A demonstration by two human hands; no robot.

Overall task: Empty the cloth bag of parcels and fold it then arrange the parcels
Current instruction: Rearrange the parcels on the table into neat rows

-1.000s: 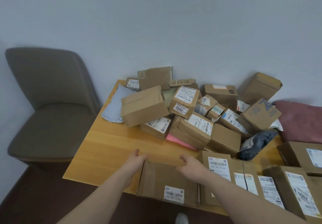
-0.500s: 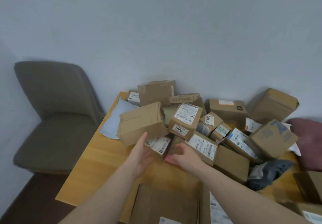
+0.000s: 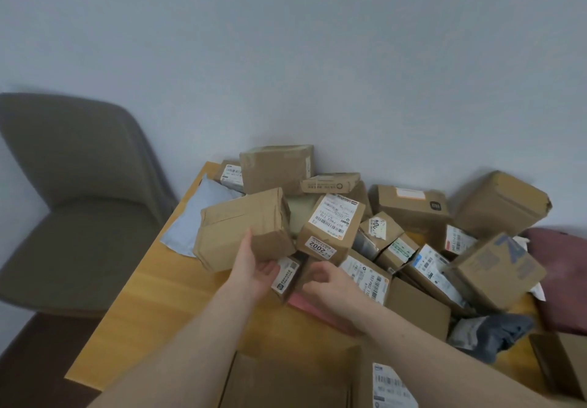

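Note:
A heap of brown cardboard parcels (image 3: 409,213) covers the far half of the wooden table (image 3: 152,312). At its front lies a small labelled box (image 3: 287,275). My left hand (image 3: 254,267) cups its left end, with the thumb up against a large plain box (image 3: 244,226). My right hand (image 3: 330,283) curls its fingers on the small box's right side. A box marked 2002 (image 3: 330,226) leans just behind. A maroon cloth (image 3: 559,283) lies at the right edge, partly under parcels.
A grey-brown chair (image 3: 79,217) stands left of the table. A pale blue mailer (image 3: 190,226) lies at the heap's left, a dark grey soft parcel (image 3: 495,334) at the right, and a pink flat parcel (image 3: 305,304) under the boxes. Large boxes (image 3: 286,379) line the near edge.
Both hands left the large box at the near edge and reached forward into the heap. They now close on the small labelled box. The view tilted upward.

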